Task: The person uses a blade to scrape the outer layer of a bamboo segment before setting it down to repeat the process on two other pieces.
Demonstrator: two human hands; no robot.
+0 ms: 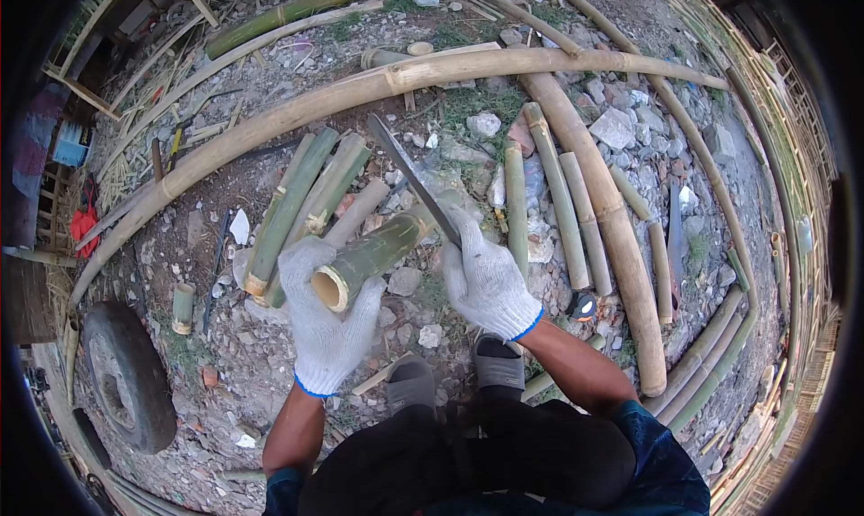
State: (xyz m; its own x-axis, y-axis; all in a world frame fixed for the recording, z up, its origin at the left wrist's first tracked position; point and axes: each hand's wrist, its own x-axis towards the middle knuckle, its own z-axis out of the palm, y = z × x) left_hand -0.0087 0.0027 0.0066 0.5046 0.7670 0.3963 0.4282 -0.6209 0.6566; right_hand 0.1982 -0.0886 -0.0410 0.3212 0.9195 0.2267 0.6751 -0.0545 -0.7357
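Splitting stage: left hand [328,323] grips bamboo piece [373,257]; right hand [486,278] clenches knife [414,181] (blade toward 11 o'clock). Next, probably: seat edge squarely.

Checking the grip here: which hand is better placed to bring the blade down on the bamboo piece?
Right. The right hand already grips the long knife over the bamboo piece; the left hand is occupied steadying its cut end.
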